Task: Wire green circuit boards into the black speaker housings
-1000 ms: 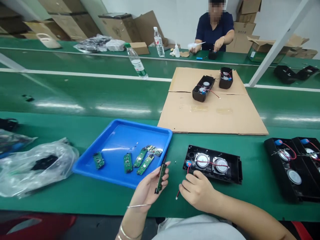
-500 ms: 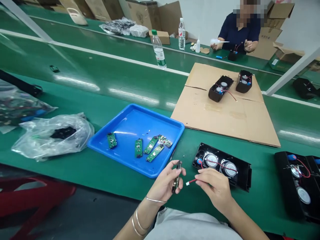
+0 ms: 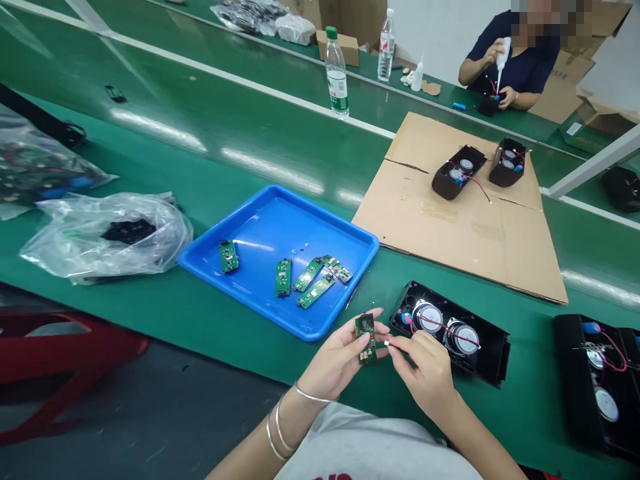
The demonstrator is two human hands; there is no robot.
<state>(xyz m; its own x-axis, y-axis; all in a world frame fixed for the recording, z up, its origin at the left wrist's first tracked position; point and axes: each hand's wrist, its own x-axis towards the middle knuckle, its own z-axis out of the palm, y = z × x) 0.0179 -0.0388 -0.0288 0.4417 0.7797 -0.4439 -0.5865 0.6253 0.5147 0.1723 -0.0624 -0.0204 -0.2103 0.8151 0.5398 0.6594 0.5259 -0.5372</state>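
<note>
Left hand (image 3: 341,360) grips circuit board (image 3: 367,339), face exposed, apparently for visibility; at its three o'clock, right hand (image 3: 426,368) pinches plug (image 3: 387,343), tip protruding, presumably for access.

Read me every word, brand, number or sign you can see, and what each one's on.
No text reads clearly enough to quote.
Green-capped bottle: label printing, too blurred.
Bottle behind it: label printing, too small.
Circuit board in the left hand: any markings too small.
Open carton, back right: white label, too small.
Light shirt: red print, cut off at the bottom edge.
</note>
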